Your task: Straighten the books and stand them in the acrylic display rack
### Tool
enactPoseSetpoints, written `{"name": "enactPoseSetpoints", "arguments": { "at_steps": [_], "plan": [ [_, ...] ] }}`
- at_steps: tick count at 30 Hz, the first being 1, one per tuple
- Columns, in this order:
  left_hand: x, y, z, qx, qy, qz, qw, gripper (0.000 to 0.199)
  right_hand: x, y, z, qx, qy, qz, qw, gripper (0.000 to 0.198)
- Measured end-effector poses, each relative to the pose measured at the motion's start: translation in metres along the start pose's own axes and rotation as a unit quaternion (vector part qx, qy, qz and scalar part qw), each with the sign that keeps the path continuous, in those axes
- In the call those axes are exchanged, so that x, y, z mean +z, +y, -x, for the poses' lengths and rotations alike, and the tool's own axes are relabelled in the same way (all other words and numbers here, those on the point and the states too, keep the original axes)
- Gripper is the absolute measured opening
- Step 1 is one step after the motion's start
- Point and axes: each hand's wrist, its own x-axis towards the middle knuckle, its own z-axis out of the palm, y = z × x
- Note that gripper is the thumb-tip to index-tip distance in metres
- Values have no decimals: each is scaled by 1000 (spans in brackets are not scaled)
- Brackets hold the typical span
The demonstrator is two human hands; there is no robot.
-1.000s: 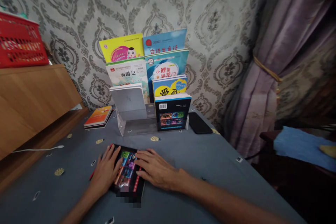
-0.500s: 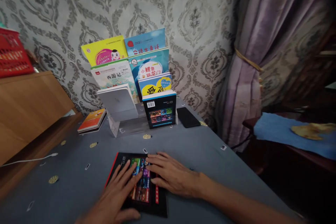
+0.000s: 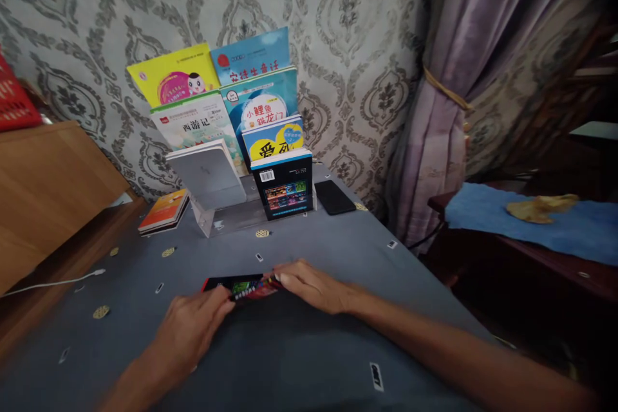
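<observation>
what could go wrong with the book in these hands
The dark book, held at its edges by the left hand and right hand, might slip or crease if gripped unevenly.

A knock could disturb the books standing in the clear rack.

The flat black object near the table's edge might get pushed off.

Left hand (image 3: 193, 320) and right hand (image 3: 311, 286) hold a book (image 3: 245, 286) (dark-covered).

Head-worn camera — forward, down over the table (image 3: 309, 360)
</observation>
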Motion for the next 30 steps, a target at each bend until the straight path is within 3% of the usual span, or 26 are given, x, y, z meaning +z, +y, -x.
{"name": "enactPoseSetpoints", "arguments": {
  "at_steps": [4,7,11,14,18,21,24,26,30],
  "plan": [
    [-28,-14,-26,-94,-52,37,993,40,1,2,-6,47,-4,-150,987,71],
    [-39,-26,-53,-133,-94,66,984,42,6,2,-8,102,30,-274,956,66],
    [-20,-41,-82,-129,-156,172,964,45,6,2,-10,170,93,-418,888,55],
    [7,-50,-92,-131,-210,253,935,45,1,6,-10,191,116,-449,865,48],
    [38,-50,-103,-121,-261,323,902,41,-11,20,-5,212,148,-386,886,37],
    [58,-43,-110,-105,-277,342,892,41,-24,36,5,232,195,-265,916,31],
    [79,-33,-111,-109,-210,270,933,39,-36,48,18,209,249,-62,944,26],
    [91,-27,-105,-112,-134,200,964,36,-41,53,27,186,264,58,944,23],
    [104,-20,-88,-52,-70,119,989,36,-40,52,37,167,239,140,946,26]
  ]
}}
